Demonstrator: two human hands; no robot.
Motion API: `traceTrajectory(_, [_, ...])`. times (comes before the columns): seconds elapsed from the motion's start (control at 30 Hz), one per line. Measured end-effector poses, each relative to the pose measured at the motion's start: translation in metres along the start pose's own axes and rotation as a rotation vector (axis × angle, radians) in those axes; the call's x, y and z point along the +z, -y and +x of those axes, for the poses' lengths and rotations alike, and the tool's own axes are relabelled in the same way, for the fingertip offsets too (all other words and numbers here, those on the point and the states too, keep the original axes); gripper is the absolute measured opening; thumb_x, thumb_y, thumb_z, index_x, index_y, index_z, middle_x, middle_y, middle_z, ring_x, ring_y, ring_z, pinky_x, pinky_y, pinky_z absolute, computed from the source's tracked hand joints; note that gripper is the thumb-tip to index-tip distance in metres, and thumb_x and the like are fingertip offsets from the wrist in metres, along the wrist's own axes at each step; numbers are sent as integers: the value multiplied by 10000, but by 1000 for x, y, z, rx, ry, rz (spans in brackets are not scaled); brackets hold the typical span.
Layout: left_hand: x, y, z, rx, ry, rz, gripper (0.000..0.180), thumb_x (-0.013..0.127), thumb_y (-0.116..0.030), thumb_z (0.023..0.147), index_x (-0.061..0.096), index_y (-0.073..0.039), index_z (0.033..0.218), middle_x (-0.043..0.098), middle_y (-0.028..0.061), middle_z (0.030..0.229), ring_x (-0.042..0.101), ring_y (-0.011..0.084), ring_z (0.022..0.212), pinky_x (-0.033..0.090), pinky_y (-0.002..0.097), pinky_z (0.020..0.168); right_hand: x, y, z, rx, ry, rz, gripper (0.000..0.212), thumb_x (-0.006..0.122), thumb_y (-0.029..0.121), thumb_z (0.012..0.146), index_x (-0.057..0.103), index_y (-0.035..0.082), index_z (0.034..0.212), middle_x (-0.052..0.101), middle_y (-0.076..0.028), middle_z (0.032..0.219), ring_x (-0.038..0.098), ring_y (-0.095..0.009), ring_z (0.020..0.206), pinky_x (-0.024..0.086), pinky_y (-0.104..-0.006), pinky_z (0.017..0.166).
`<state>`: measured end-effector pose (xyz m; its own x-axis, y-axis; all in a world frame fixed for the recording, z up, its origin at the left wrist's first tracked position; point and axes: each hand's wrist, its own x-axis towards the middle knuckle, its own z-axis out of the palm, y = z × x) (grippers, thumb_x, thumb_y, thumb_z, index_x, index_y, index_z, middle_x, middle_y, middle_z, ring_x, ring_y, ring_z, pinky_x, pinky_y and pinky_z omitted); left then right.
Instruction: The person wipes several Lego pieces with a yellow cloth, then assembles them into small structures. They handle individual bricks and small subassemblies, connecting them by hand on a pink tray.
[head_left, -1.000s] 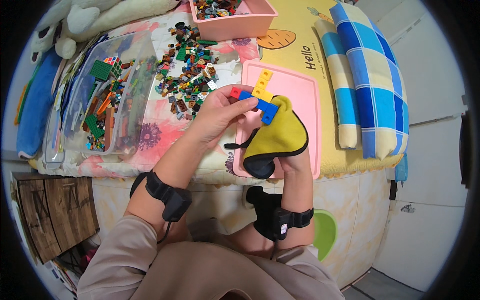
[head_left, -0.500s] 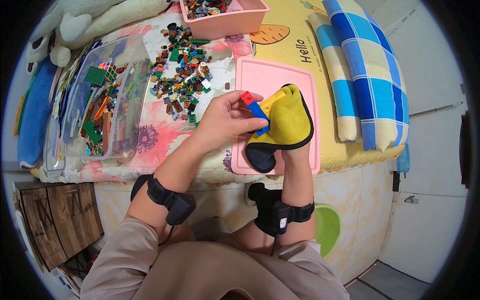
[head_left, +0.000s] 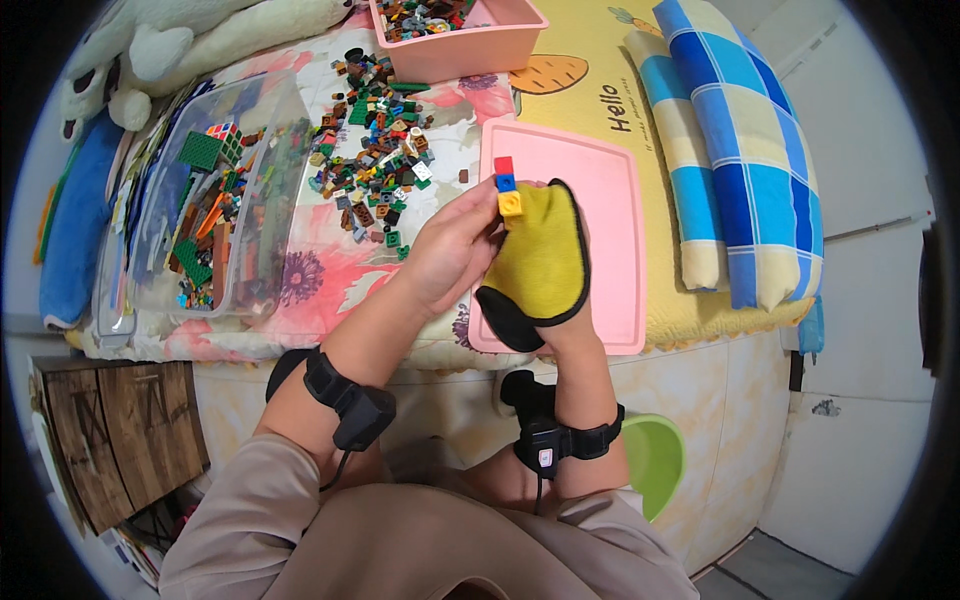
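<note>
A small joined row of toy bricks, with a red brick [head_left: 503, 165], a blue brick [head_left: 506, 183] and a yellow brick [head_left: 511, 204], sits between my two hands above the pink lid. My left hand [head_left: 455, 245] is closed on the bricks from the left side. Draped over my right hand [head_left: 562, 336] is a yellow-green cloth [head_left: 540, 250] with black edging. The cloth is gripped up against the bricks and hides my right fingers; only the wrist shows below it.
The pink lid [head_left: 610, 230] lies on the bed under my hands. To the left are loose bricks [head_left: 375, 150] and a clear bin [head_left: 225, 290] of bricks. A pink box [head_left: 465, 55] stands beyond, with checked pillows [head_left: 745, 160] at the right.
The bricks have turned from a slant with the blue side showing to end-on toward me. The cloth-covered hand has moved left and closed in on the bricks and my left hand.
</note>
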<state>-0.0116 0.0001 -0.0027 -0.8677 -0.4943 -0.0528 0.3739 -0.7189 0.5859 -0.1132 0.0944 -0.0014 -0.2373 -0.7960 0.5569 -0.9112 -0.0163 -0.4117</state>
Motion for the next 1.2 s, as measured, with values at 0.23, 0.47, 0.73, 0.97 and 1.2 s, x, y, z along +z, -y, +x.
traceTrajectory(0.23, [-9, -11, 2, 37, -22, -288, 469, 290, -304, 1028, 383, -19, 1389, 432, 195, 1407, 422, 297, 1305, 359, 416, 1086, -3, 24, -8, 287, -4, 284, 663, 743, 141, 699, 487, 52, 1304, 512, -130, 1263, 474, -307, 1127, 386, -387, 981])
traceTrajectory(0.47, [-12, -20, 1, -77, 104, -671, 500, 226, -411, 1014, 397, -141, 1399, 390, 230, 1428, 375, 393, 1321, 299, 548, 1098, -9, 12, -9, -16, -15, -323, 391, 716, 205, 714, 609, 17, 1040, 613, -87, 975, 574, -240, 993, 465, -341, 867])
traceTrajectory(0.73, [2, -18, -4, -142, 128, -531, 800, 236, -660, 938, 323, -48, 1447, 414, 200, 1420, 404, 339, 1309, 282, 481, 1118, 1, 13, -5, 293, -140, 350, 640, 676, 272, 754, 448, -4, 1285, 431, -165, 1307, 424, -343, 1154, 356, -408, 999])
traceTrajectory(0.97, [-4, -13, 2, -86, 7, -366, 687, 280, -569, 976, 389, -19, 1372, 463, 182, 1386, 451, 310, 1279, 336, 422, 1097, -8, 24, -1, 9, -43, -29, 321, 676, 216, 683, 720, 32, 943, 344, -195, 1466, 404, -412, 1152, 349, -452, 1014])
traceTrajectory(1.2, [-9, -26, 3, -119, 147, -465, 648, 310, -575, 966, 458, -38, 1298, 512, 161, 1302, 518, 282, 1151, 438, 436, 1002, -12, 9, -16, 267, -98, 548, 515, 693, 162, 790, 503, 0, 1242, 576, -107, 1086, 556, -229, 1054, 480, -366, 906])
